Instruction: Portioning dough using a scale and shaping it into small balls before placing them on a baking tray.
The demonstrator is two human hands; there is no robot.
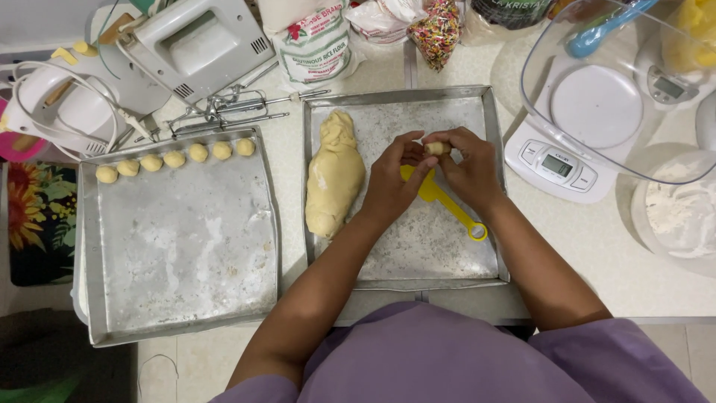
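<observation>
A small piece of dough (437, 148) is pinched between the fingertips of my left hand (393, 179) and my right hand (468, 170). Both hands hover over the right metal tray (418, 254). A yellow measuring spoon (446, 203) lies on that tray just under my hands. A big lump of pale dough (333, 176) rests on the tray's left side. On the left tray (186, 246), several small dough balls (174, 159) form a row along the far edge.
A white hand mixer (190, 46) with its beaters (231, 112) lies behind the left tray. A flour bag (313, 45) and a sprinkles bag (436, 30) stand at the back. At right are a kitchen scale (556, 166), a clear bowl (634, 89) and a flour bowl (682, 213).
</observation>
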